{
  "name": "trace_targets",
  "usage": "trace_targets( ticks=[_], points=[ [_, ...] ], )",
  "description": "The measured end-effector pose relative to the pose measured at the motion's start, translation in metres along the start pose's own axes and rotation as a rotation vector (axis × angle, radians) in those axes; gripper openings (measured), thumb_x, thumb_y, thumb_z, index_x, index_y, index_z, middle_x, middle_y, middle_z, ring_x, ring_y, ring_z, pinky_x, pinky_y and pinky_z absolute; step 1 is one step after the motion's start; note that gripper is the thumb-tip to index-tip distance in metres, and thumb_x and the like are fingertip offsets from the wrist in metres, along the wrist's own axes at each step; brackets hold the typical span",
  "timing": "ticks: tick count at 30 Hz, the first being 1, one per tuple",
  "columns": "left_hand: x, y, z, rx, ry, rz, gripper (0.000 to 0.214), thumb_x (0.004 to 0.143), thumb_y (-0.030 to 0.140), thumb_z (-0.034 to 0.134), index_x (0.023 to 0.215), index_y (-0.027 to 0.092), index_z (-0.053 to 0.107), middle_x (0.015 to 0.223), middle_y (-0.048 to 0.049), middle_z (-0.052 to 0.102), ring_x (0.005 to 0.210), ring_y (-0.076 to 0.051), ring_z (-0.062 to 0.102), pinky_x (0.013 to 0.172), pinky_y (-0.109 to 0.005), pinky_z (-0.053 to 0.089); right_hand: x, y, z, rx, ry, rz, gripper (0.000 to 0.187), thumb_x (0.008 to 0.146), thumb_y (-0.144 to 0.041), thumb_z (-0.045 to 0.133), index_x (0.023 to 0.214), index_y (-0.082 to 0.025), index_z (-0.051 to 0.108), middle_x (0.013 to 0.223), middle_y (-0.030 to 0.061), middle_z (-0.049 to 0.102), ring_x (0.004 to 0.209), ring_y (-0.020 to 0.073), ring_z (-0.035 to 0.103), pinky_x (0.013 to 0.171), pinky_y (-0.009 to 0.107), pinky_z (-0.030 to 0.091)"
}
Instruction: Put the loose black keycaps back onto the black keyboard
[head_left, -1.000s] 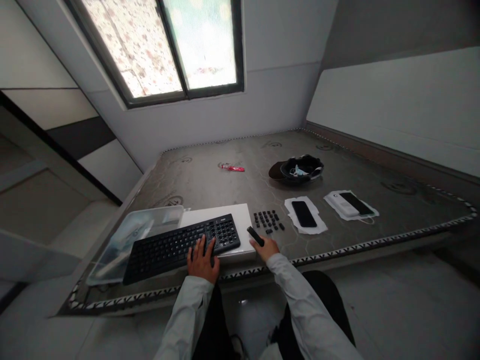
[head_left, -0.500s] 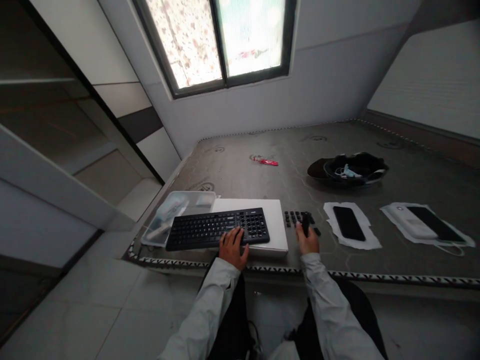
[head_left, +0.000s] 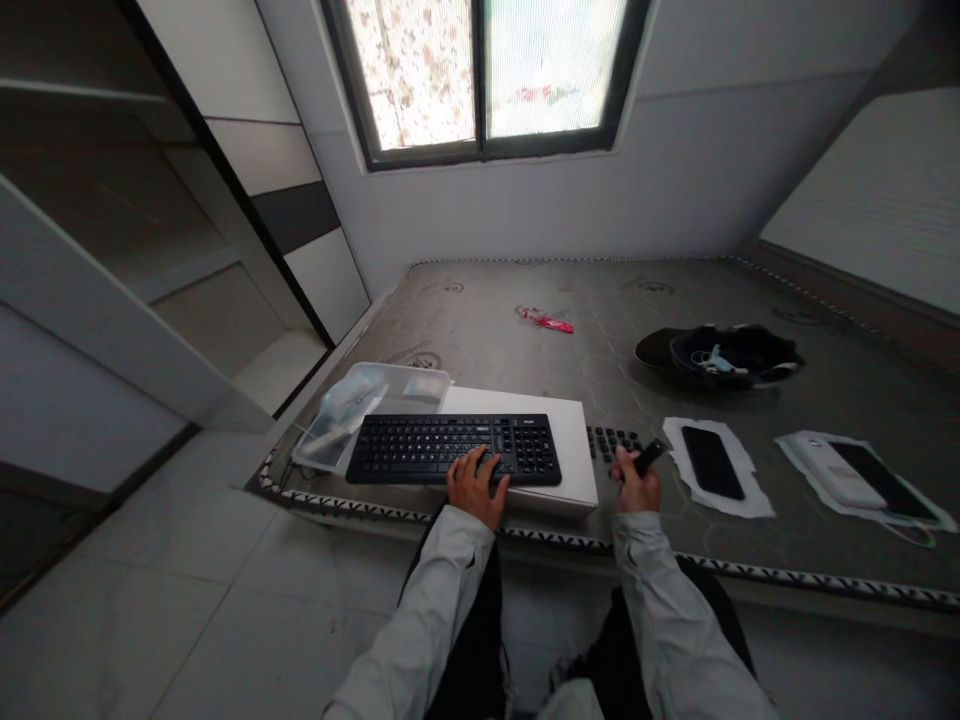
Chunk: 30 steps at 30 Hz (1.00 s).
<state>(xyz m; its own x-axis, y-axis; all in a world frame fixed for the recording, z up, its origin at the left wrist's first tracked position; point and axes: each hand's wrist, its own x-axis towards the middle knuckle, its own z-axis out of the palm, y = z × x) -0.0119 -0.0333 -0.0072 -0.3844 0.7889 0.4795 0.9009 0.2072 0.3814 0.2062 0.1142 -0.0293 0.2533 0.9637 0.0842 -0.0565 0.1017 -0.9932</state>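
A black keyboard [head_left: 450, 448] lies on a flat white box [head_left: 574, 450] at the near edge of a grey mattress [head_left: 525, 350]. My left hand [head_left: 474, 487] rests on the keyboard's near right part with its fingers spread over the keys. To the right of the box my right hand [head_left: 637, 484] is closed round a small black tool [head_left: 649, 456] that points up and right. Several loose black keycaps [head_left: 609, 441] sit in rows just beyond that hand.
A clear plastic tray [head_left: 360, 410] lies left of the keyboard. A black phone on white paper [head_left: 712, 463] and a white device beside a second phone [head_left: 855, 475] lie to the right. A dark cap [head_left: 720, 355] and a red wrapper [head_left: 551, 321] sit farther back.
The camera has swung left, so the table shifted right in view. My right hand drew back from the keycaps and the black tool now tilts to the right. My left hand stays on the keyboard.
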Motion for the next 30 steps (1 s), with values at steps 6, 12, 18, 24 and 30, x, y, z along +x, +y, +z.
trace_targets(
  ticks=[6, 12, 18, 24, 30],
  points=[
    [0.000, -0.003, -0.001, -0.043, -0.006, -0.011, 0.028, 0.080, 0.035, 0.061, 0.107, 0.032, 0.066, 0.127, -0.0026, 0.057, 0.119, -0.024, 0.048, 0.104, -0.045, 0.029, -0.006, -0.022, 0.006, 0.255, -0.009, -0.013, 0.041, 0.063, -0.052, 0.072, 0.072, -0.019, 0.050, 0.058, -0.0061, 0.048, 0.051, 0.0080, 0.042, 0.050, 0.022, 0.034],
    [0.002, -0.004, -0.004, -0.060, -0.020, -0.015, 0.033, 0.083, 0.035, 0.057, 0.114, 0.027, 0.062, 0.127, -0.0049, 0.058, 0.118, -0.025, 0.048, 0.104, -0.044, 0.029, -0.001, -0.051, -0.017, 0.499, -0.056, 0.007, 0.043, 0.069, -0.057, 0.066, 0.067, -0.021, 0.042, 0.051, -0.0081, 0.040, 0.044, 0.0078, 0.040, 0.047, 0.024, 0.035],
    [0.003, -0.003, -0.004, -0.071, -0.022, -0.026, 0.032, 0.081, 0.034, 0.059, 0.112, 0.027, 0.063, 0.125, -0.0047, 0.058, 0.117, -0.025, 0.049, 0.104, -0.044, 0.029, -0.024, -0.067, 0.023, 0.483, -0.142, 0.041, 0.044, 0.073, -0.056, 0.065, 0.065, -0.021, 0.039, 0.050, -0.0092, 0.036, 0.040, 0.0058, 0.033, 0.043, 0.022, 0.029],
    [0.002, -0.004, -0.006, -0.096, -0.006, -0.024, 0.028, 0.082, 0.033, 0.058, 0.109, 0.028, 0.065, 0.123, -0.0046, 0.059, 0.117, -0.024, 0.049, 0.103, -0.044, 0.031, -0.068, -0.061, 0.104, 0.452, -0.278, 0.119, 0.044, 0.074, -0.057, 0.063, 0.065, -0.021, 0.040, 0.053, -0.0077, 0.037, 0.047, 0.0066, 0.035, 0.046, 0.022, 0.030],
    [0.000, -0.009, 0.000, -0.102, 0.004, -0.003, 0.022, 0.083, 0.030, 0.057, 0.102, 0.034, 0.067, 0.125, -0.0012, 0.057, 0.117, -0.024, 0.048, 0.101, -0.046, 0.033, -0.084, -0.048, 0.125, 0.598, -0.286, 0.295, 0.042, 0.074, -0.054, 0.065, 0.066, -0.021, 0.039, 0.055, -0.0078, 0.036, 0.048, 0.0071, 0.035, 0.047, 0.021, 0.033]
  ],
)
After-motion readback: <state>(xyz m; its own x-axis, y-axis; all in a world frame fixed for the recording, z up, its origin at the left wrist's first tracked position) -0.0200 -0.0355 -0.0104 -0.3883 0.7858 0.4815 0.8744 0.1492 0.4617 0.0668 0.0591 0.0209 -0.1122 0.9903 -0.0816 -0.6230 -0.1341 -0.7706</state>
